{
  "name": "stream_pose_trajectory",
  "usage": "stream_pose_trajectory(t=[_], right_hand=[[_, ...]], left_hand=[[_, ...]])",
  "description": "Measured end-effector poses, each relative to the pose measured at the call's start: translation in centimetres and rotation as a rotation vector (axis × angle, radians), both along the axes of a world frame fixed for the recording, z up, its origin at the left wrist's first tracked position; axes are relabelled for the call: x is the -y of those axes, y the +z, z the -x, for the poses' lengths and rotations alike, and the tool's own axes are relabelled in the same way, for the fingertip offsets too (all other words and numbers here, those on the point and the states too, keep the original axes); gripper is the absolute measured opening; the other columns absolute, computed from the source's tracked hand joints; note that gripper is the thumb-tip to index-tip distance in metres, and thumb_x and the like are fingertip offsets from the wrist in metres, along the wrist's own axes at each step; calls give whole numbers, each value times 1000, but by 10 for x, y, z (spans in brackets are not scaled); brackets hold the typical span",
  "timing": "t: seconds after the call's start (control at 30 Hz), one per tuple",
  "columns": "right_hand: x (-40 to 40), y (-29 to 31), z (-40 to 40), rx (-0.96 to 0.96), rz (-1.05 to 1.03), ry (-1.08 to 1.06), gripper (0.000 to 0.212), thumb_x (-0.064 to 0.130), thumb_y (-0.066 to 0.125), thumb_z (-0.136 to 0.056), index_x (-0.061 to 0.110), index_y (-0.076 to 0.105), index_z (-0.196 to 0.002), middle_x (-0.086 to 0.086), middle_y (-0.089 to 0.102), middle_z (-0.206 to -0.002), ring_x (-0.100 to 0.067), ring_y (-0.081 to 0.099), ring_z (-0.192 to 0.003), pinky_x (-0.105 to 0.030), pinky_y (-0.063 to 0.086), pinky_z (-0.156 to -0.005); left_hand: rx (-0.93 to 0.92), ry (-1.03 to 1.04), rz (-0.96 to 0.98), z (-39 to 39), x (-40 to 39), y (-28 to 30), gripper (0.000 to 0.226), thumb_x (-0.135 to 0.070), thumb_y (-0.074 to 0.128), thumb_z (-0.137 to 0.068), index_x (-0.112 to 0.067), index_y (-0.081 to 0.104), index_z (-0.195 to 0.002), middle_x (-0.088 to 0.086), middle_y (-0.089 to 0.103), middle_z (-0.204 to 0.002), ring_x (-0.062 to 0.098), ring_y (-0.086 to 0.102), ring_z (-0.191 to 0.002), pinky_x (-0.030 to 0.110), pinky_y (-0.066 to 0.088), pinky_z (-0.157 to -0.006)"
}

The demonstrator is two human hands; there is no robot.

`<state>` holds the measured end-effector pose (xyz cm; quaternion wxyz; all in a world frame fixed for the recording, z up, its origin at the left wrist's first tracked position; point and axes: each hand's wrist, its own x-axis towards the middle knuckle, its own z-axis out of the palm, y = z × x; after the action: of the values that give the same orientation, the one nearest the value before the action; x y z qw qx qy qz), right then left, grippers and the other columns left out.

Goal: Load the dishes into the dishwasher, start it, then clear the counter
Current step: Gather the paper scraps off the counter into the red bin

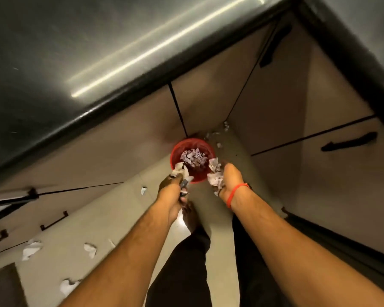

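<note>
Down in the floor corner where the beige cabinet fronts (275,120) meet, at about twelve o'clock from the hands, stands a round red plastic bin (192,160), heaped with crumpled paper. The left hand (172,187) and right hand (227,180) each grip a wad of crumpled paper at its rim. The dark stone counter (75,52) looks bare; judging by that, clearing is nearly done. Loose paper scraps (90,249) lie at eight o'clock. No dishwasher shows.

Dim warm indoor light, long bright glare streaks on the dark counter (53,63), motion blur everywhere, strong wide-angle bending at the edges, soft focus
</note>
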<state>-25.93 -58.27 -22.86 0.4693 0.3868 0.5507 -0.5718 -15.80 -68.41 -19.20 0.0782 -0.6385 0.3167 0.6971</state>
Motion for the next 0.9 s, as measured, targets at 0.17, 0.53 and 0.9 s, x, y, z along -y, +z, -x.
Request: stream_pose_trajectory(t=[0.17, 0.53, 0.9], right_hand=[[26, -86, 8, -44, 32, 48, 36, 26, 35, -107, 15, 58, -82, 6, 65, -48, -5, 59, -40, -17, 46, -37], [16, -117, 8, -106, 65, 180, 63, 57, 14, -104, 20, 49, -142, 0, 60, -122, -15, 58, -99, -32, 47, -82], [11, 40, -6, -108, 136, 49, 55, 59, 29, -102, 22, 66, -86, 1, 75, -76, -16, 68, -78, -32, 52, -77]], left_hand=[[37, 35, -64, 26, 17, -100, 15, -26, 55, -103, -16, 59, -92, 1, 57, -75, 9, 53, -59, 18, 47, -44], [-27, 110, -138, 16, 14, -146, 28, -33, 60, -99, -20, 54, -124, 10, 61, -122, 25, 58, -119, 45, 46, -108], [-236, 137, -103, 11, -12, 1, 47, -36, 60, -99, -16, 52, -141, 8, 60, -132, 22, 57, -127, 41, 48, -106]])
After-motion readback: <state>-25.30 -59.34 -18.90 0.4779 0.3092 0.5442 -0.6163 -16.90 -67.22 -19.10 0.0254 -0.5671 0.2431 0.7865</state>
